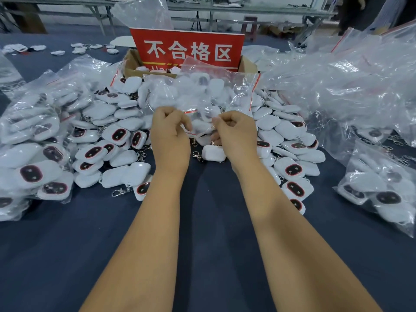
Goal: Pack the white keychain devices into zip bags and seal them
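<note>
My left hand (167,129) and my right hand (234,129) each pinch the red-lined mouth of a clear zip bag (198,91) held up over the table. The bag hangs away from me, and whether anything is inside it I cannot tell. A heap of loose white keychain devices (117,136) with dark oval faces and metal clasps lies behind and on both sides of my hands. One single device (213,153) lies just below my right hand.
Filled zip bags (33,140) lie at the left and another filled bag (380,190) at the right. A pile of empty clear bags (342,79) sits at the back right. A cardboard box (247,65) with a red sign (186,49) stands behind the heap. Dark blue cloth (202,221) covers the table.
</note>
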Action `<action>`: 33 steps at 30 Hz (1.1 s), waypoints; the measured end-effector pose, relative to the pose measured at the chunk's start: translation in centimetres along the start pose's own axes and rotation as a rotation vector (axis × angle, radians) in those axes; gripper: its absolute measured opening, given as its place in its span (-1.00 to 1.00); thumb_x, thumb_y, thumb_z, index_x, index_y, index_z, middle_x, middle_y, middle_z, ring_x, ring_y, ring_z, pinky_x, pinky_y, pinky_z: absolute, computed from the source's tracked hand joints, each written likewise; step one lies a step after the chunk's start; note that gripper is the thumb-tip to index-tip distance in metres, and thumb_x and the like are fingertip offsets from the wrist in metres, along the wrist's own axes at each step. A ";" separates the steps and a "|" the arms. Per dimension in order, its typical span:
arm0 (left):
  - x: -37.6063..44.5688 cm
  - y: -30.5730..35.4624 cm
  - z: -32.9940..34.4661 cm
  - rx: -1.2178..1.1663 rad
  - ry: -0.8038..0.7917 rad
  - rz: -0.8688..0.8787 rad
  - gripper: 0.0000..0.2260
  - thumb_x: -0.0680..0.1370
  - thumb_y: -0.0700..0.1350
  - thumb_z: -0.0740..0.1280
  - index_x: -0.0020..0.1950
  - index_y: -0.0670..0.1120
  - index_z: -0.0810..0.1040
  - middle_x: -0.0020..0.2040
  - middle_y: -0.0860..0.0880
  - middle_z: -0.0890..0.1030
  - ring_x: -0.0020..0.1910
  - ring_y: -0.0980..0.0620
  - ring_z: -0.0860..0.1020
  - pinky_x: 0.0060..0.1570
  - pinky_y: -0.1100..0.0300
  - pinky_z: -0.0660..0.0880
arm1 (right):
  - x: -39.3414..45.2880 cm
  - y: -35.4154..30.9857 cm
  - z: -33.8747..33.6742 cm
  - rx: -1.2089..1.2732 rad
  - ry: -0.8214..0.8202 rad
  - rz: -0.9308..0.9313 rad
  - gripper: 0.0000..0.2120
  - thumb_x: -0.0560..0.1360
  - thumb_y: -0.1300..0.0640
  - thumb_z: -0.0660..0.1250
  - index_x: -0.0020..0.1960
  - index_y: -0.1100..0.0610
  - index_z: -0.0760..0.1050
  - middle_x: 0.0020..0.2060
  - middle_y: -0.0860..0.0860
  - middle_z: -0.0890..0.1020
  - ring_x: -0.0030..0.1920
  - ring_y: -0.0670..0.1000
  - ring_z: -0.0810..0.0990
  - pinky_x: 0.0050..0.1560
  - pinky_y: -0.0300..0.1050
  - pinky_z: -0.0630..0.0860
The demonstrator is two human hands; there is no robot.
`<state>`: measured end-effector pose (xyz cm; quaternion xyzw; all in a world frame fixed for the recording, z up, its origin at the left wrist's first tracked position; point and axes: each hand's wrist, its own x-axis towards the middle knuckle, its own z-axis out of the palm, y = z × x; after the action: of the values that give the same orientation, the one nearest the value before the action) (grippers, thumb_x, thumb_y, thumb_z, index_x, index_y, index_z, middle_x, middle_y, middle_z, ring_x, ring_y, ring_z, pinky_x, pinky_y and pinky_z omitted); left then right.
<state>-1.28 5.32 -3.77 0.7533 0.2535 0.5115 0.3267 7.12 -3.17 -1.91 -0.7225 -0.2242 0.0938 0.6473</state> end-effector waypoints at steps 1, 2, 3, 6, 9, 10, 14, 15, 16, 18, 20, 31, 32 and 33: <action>0.1 -0.1 0.1 0.023 -0.017 -0.029 -0.69 0.38 -0.44 0.09 -0.20 -0.15 0.57 -0.01 -0.04 0.43 -0.04 0.07 0.40 -0.11 0.53 0.26 | 0.0 -0.3 -0.2 -0.075 -0.048 -0.008 -0.83 0.54 0.14 0.37 -0.23 0.07 0.52 -0.35 0.03 0.62 -0.35 0.02 0.59 -0.15 0.05 0.59; 0.1 -0.2 0.1 0.037 -0.037 -0.058 -0.68 0.39 -0.42 0.10 -0.14 -0.20 0.61 0.01 -0.03 0.41 -0.01 0.05 0.40 -0.10 0.55 0.26 | 0.0 -0.6 -0.4 -0.198 -0.108 -0.036 -0.81 0.53 0.07 0.37 -0.23 0.10 0.53 -0.33 0.02 0.61 -0.32 0.02 0.57 -0.15 0.04 0.56; 0.1 -0.1 0.2 0.042 -0.051 -0.080 -0.67 0.42 -0.38 0.10 -0.03 -0.21 0.64 0.04 -0.02 0.40 0.02 0.04 0.41 -0.08 0.55 0.27 | -0.1 -0.8 -0.5 -0.349 -0.172 -0.075 -0.75 0.51 0.00 0.37 -0.23 0.15 0.53 -0.35 0.02 0.58 -0.32 0.01 0.53 -0.19 0.01 0.52; 0.1 0.2 0.2 0.071 -0.019 -0.094 -0.66 0.49 -0.31 0.22 0.25 -0.20 0.55 0.13 0.00 0.35 0.16 -0.08 0.44 0.19 0.35 0.35 | -0.7 -1.8 -1.1 -0.779 -0.455 -0.168 -0.72 0.39 -0.04 0.41 -0.20 0.21 0.58 -0.36 0.01 0.56 -0.32 0.02 0.49 -0.26 -0.06 0.46; 0.3 0.2 -0.1 0.131 0.057 -0.051 -0.51 0.44 -0.34 0.30 0.38 -0.22 0.45 0.24 -0.13 0.39 0.25 -0.15 0.41 0.32 0.23 0.33 | -1.2 -2.2 -1.3 -0.996 -0.631 -0.244 -0.70 0.39 0.10 0.45 0.11 0.11 0.59 -0.03 0.06 0.60 -0.03 0.09 0.55 -0.03 -0.02 0.55; 0.2 0.2 -0.2 0.148 0.081 -0.025 -0.47 0.42 -0.38 0.29 0.40 -0.23 0.43 0.27 -0.18 0.39 0.28 -0.16 0.39 0.31 0.37 0.26 | -1.3 -2.2 -1.2 -1.023 -0.616 -0.268 -0.70 0.44 0.14 0.41 0.17 0.13 0.56 0.03 0.08 0.58 0.03 0.12 0.54 0.03 0.00 0.54; 0.1 -0.3 -0.1 0.241 0.056 0.021 -0.40 0.35 -0.49 0.20 0.38 -0.22 0.46 0.31 -0.22 0.40 0.25 -0.17 0.35 0.16 0.44 0.17 | -1.4 -1.9 -0.4 -1.029 -0.469 -0.323 -0.77 0.49 0.20 0.29 0.13 0.15 0.54 -0.01 0.09 0.61 0.03 0.13 0.55 0.02 0.03 0.55; 0.2 -0.6 0.1 0.266 0.000 -0.001 -0.44 0.37 -0.47 0.21 0.34 -0.20 0.51 0.30 -0.19 0.42 0.24 -0.17 0.36 0.15 0.35 0.22 | -1.4 -2.0 -0.2 -0.976 -0.414 -0.316 -0.78 0.47 0.21 0.27 0.08 0.14 0.57 -0.06 0.07 0.62 0.00 0.12 0.56 -0.03 -0.01 0.55; 0.3 -0.9 0.2 0.296 -0.070 -0.028 -0.51 0.39 -0.44 0.24 0.29 -0.17 0.56 0.29 -0.16 0.45 0.24 -0.17 0.39 0.14 0.25 0.30 | -1.3 -2.0 -0.2 -0.867 -0.346 -0.287 -0.79 0.45 0.22 0.26 0.03 0.14 0.60 -0.11 0.06 0.62 -0.04 0.11 0.57 -0.08 -0.04 0.53; 0.4 -1.3 0.4 0.347 -0.189 -0.049 -0.64 0.43 -0.37 0.26 0.15 -0.13 0.65 0.21 -0.12 0.51 0.20 -0.18 0.44 0.07 0.09 0.39 | -0.9 -2.3 -0.1 -0.488 -0.236 -0.156 -0.82 0.45 0.26 0.28 -0.06 0.15 0.65 -0.18 0.07 0.65 -0.10 0.08 0.59 -0.12 -0.07 0.51; 0.3 -1.4 0.6 0.302 -0.214 -0.049 -0.71 0.44 -0.33 0.25 0.03 -0.12 0.68 0.11 -0.10 0.55 0.10 -0.15 0.48 -0.08 0.14 0.34 | -0.7 -2.5 -0.4 -0.064 -0.251 0.009 -0.83 0.47 0.34 0.29 -0.10 0.18 0.65 -0.24 0.09 0.64 -0.19 0.06 0.59 -0.19 -0.08 0.51; 0.3 0.2 0.1 -0.272 -0.117 -0.413 -0.70 0.50 -0.30 0.20 -0.01 -0.05 0.68 0.03 -0.02 0.65 0.01 0.14 0.60 -0.01 0.29 0.52 | -0.8 0.0 0.9 0.306 -0.193 0.134 -0.64 0.47 0.45 0.34 0.26 0.30 0.51 0.06 0.24 0.67 -0.02 0.11 0.64 0.05 0.01 0.56; 0.3 0.4 0.0 -0.320 -0.110 -0.427 -0.73 0.51 -0.27 0.22 -0.07 0.00 0.68 0.00 0.01 0.66 -0.07 0.23 0.59 -0.10 0.38 0.48 | -0.9 0.0 1.0 0.317 -0.199 0.118 -0.66 0.49 0.44 0.34 0.25 0.29 0.53 0.05 0.23 0.68 -0.01 0.11 0.65 0.07 0.00 0.56; 0.3 0.5 0.0 -0.357 -0.113 -0.436 -0.73 0.52 -0.24 0.24 -0.12 0.05 0.67 -0.05 0.04 0.66 -0.14 0.27 0.57 -0.15 0.41 0.44 | -1.0 0.1 1.1 0.328 -0.213 0.099 -0.68 0.50 0.42 0.33 0.24 0.28 0.55 0.05 0.20 0.69 0.01 0.11 0.67 0.09 -0.01 0.56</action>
<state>-1.10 5.19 -3.20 0.6389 0.2967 0.4231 0.5699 5.78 -2.62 -2.32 -0.6035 -0.2372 0.2365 0.7236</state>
